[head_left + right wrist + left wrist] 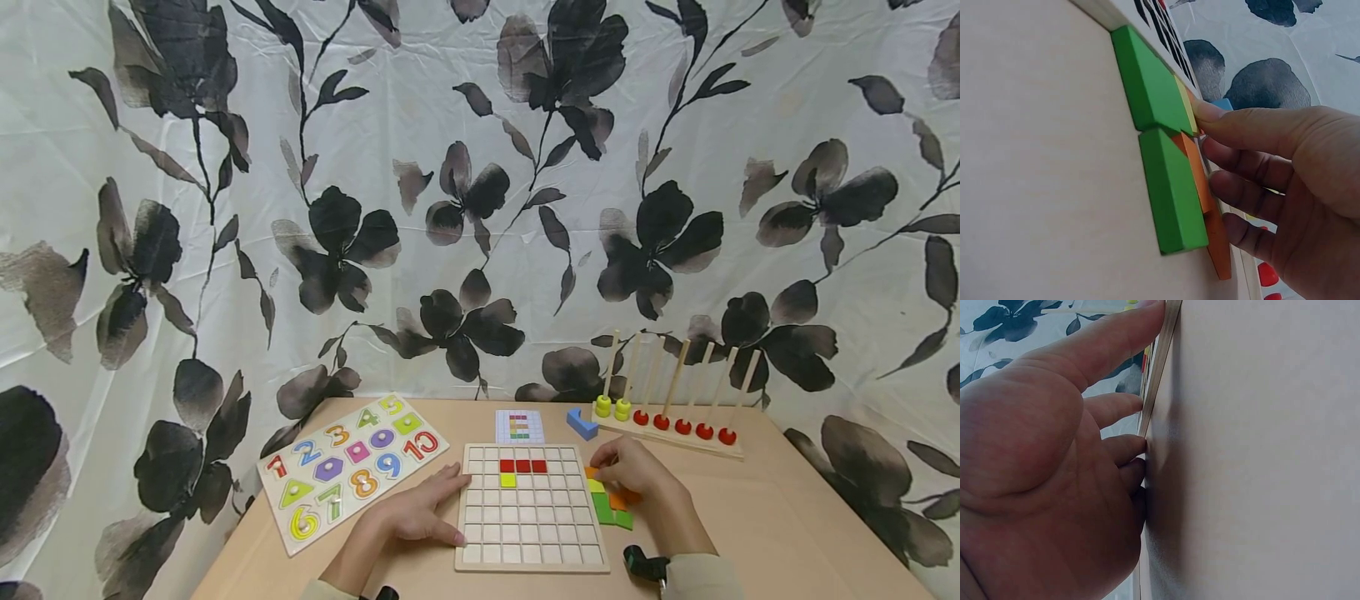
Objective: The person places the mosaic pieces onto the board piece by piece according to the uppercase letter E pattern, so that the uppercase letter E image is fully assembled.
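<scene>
A square wooden grid board [533, 568] lies in the middle of the table, with red tiles [522, 466] in a row and a yellow tile [508, 480] beneath. My left hand [417, 508] rests at the board's left edge, fingers and thumb spread along it. To the right of the board, my right hand [636, 468] reaches over a cluster of loose square tiles: green tiles [1172, 194], orange tiles [617, 502] and a yellow tile [595, 485]. Its thumb [1213, 114] meets the yellow and orange tiles; the index fingertip is hidden, and I cannot tell whether it pinches one.
A small pattern card [519, 426] lies behind the board. On the left is a number-and-shape puzzle board [352, 468]. A blue block [582, 424] and a peg rack [675, 429] with red and yellow beads stand at the back right. Floral fabric [450, 167] hangs behind the table.
</scene>
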Action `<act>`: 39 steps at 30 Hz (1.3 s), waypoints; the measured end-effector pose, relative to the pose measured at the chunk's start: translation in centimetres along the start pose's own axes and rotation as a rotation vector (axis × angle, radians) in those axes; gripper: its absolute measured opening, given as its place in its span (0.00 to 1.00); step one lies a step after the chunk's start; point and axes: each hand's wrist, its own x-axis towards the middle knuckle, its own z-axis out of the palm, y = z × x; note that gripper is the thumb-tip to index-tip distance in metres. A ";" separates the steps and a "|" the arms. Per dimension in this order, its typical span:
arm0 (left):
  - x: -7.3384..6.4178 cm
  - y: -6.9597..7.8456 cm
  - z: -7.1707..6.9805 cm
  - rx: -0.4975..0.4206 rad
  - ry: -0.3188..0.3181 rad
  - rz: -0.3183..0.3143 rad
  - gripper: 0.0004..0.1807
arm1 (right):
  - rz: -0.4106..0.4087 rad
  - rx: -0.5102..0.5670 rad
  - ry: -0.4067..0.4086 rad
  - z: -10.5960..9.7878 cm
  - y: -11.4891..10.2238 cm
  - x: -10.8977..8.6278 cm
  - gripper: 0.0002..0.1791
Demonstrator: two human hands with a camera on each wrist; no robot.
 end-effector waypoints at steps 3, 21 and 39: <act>0.0 0.0 0.0 -0.001 0.000 -0.003 0.52 | -0.004 -0.007 -0.011 0.0 0.1 0.1 0.06; 0.0 0.0 0.0 -0.003 -0.003 -0.005 0.52 | -0.011 0.061 0.009 0.1 0.0 0.3 0.08; -0.2 0.1 -0.1 0.014 0.004 0.015 0.52 | -0.028 0.129 0.146 0.5 -2.5 0.6 0.02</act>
